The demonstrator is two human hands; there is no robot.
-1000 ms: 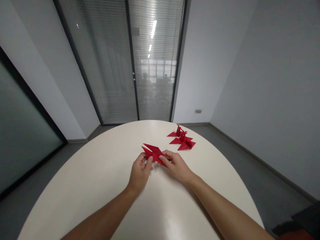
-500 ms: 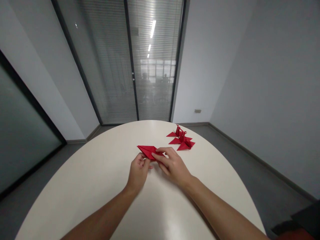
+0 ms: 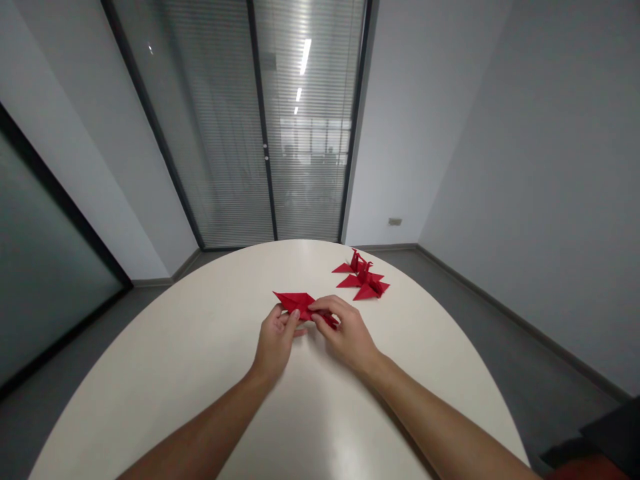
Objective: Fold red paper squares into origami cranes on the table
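Could see only part of the folded red paper [image 3: 295, 301] past the fingers [image 3: 334, 302] of the right hand [image 3: 353, 335] and the thumb [image 3: 293, 318] of the left hand [image 3: 273, 343]. Found the red cranes [image 3: 369, 292] overlapping, with folds too small to tell. Saw both forearms [image 3: 440, 413], the table [image 3: 200, 347] and a dark object [image 3: 613, 430] at lower right cut off by the edges of view, and only blurred shapes [image 3: 305, 152] behind the blinds [image 3: 310, 213].

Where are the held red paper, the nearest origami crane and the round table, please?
Held red paper [image 3: 299, 302], head view: upper folded face.
Nearest origami crane [image 3: 369, 292], head view: near wing.
Round table [image 3: 307, 393], head view: bare top.
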